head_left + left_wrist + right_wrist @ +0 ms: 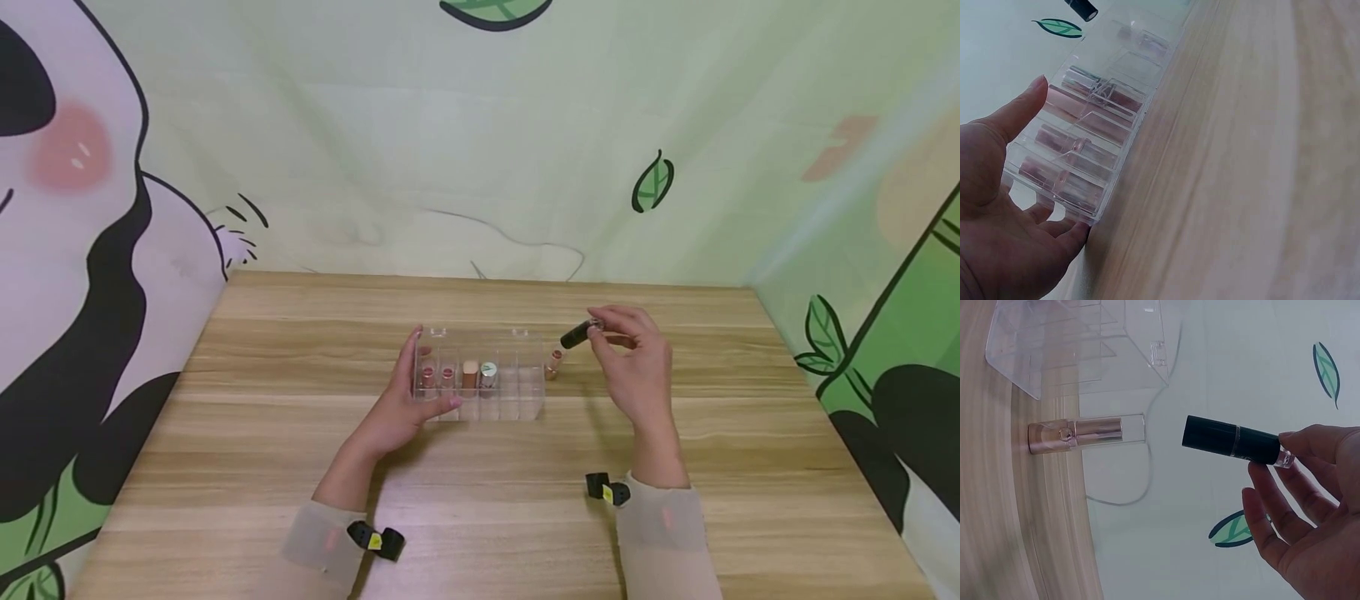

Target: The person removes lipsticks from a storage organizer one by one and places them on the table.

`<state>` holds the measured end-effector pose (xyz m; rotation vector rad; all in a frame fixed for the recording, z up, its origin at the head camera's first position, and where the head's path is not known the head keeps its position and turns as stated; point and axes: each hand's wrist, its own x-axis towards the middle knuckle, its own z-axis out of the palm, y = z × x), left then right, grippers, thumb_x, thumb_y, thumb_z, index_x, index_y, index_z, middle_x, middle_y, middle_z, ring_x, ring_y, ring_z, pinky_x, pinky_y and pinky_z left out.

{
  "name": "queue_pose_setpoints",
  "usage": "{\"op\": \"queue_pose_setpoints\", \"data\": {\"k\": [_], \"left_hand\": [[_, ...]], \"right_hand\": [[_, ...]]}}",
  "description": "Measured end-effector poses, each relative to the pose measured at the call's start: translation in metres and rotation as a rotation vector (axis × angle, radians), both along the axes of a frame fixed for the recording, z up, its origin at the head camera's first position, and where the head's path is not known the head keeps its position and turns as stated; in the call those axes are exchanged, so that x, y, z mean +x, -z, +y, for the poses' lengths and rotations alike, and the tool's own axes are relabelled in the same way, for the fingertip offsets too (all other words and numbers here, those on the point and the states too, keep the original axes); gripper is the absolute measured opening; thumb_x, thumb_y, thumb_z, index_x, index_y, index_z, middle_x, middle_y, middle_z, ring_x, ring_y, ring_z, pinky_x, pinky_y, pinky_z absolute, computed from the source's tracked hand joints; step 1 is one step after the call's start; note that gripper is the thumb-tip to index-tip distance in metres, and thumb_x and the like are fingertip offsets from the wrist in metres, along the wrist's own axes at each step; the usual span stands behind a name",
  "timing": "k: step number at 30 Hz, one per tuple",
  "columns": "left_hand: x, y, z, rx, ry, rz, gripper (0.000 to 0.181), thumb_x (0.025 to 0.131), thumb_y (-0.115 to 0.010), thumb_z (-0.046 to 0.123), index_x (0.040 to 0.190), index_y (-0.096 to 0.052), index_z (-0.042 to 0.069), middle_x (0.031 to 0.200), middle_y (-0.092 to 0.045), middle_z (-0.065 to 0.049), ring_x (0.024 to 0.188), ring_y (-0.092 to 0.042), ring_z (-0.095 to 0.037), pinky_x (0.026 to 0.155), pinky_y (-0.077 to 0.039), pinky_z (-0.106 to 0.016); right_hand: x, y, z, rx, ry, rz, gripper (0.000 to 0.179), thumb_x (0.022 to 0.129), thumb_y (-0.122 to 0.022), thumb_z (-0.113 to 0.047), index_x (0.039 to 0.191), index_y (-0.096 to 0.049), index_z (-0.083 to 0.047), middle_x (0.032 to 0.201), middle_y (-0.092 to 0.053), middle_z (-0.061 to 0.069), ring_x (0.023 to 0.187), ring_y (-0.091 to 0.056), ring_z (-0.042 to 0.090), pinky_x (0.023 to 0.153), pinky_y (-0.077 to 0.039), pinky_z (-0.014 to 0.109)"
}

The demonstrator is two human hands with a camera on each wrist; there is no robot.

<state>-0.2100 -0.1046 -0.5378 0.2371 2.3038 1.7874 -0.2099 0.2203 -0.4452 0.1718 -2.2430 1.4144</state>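
A clear divided organizer box (531, 400) stands on the wooden table, and my left hand (401, 412) grips its left end, thumb across the front. Several lipsticks stand in its left and middle compartments: two pinkish ones, a brown one (469, 377) and a silver-topped one (488, 377). Over the table to the right, my right hand (637, 362) pinches a black lipstick tube (1229, 439) by its clear end, apart from the box. A rose-gold lipstick (1079, 432) with a clear cap stands upright on the table just beside the box's right end.
The wooden table (487, 517) runs back to a pale green cloth backdrop (360, 150) printed with leaves and pandas. Black wrist cameras sit at the left sleeve (375, 540) and the right sleeve (607, 490).
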Motion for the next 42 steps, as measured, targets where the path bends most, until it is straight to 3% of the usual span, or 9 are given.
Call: {"op": "queue_pose_setpoints", "data": {"k": [10, 16, 22, 29, 42], "left_hand": [[0.0, -0.001, 0.0, 0.0, 0.0, -0.005, 0.124, 0.09, -0.089, 0.028, 0.167, 0.004, 0.055, 0.178, -0.014, -0.011, 0.162, -0.013, -0.043, 0.127, -0.01, -0.067], [0.001, -0.001, 0.0, 0.002, 0.007, -0.003, 0.123, 0.091, -0.089, 0.027, 0.169, 0.003, 0.048, 0.177, -0.014, -0.013, 0.162, -0.012, -0.044, 0.128, -0.009, -0.068], [0.002, -0.004, 0.0, 0.012, 0.009, -0.005, 0.122, 0.091, -0.088, 0.025, 0.17, 0.002, 0.043, 0.177, -0.014, -0.013, 0.162, -0.011, -0.044, 0.127, -0.008, -0.068], [0.001, -0.002, 0.0, 0.007, 0.006, -0.009, 0.122, 0.091, -0.089, 0.027, 0.168, 0.002, 0.051, 0.177, -0.015, -0.012, 0.162, -0.013, -0.043, 0.128, -0.01, -0.067], [0.001, -0.002, -0.001, 0.026, 0.01, -0.009, 0.122, 0.09, -0.089, 0.027, 0.167, 0.002, 0.055, 0.177, -0.014, -0.012, 0.162, -0.013, -0.042, 0.128, -0.012, -0.066]], "right_hand": [[0.0, 0.002, 0.004, 0.006, 0.01, -0.007, 0.021, 0.099, -0.073, 0.001, 0.118, -0.081, -0.002, 0.121, -0.072, 0.01, 0.102, -0.071, 0.022, 0.088, -0.055, 0.022], [-0.001, 0.003, 0.004, 0.02, 0.015, -0.014, 0.022, 0.098, -0.073, 0.003, 0.119, -0.08, 0.0, 0.122, -0.072, 0.011, 0.102, -0.07, 0.02, 0.088, -0.056, 0.021], [-0.001, 0.003, 0.004, 0.034, 0.027, -0.027, 0.022, 0.099, -0.073, 0.002, 0.119, -0.08, -0.001, 0.122, -0.072, 0.011, 0.103, -0.07, 0.02, 0.089, -0.057, 0.026], [-0.003, 0.005, 0.004, 0.042, 0.03, -0.025, 0.022, 0.098, -0.074, 0.004, 0.119, -0.08, 0.001, 0.123, -0.072, 0.012, 0.104, -0.07, 0.021, 0.09, -0.06, 0.042], [-0.004, 0.01, 0.006, 0.048, 0.024, -0.051, 0.023, 0.098, -0.073, 0.004, 0.12, -0.079, 0.002, 0.124, -0.071, 0.014, 0.107, -0.068, 0.022, 0.089, -0.057, 0.026]]}}
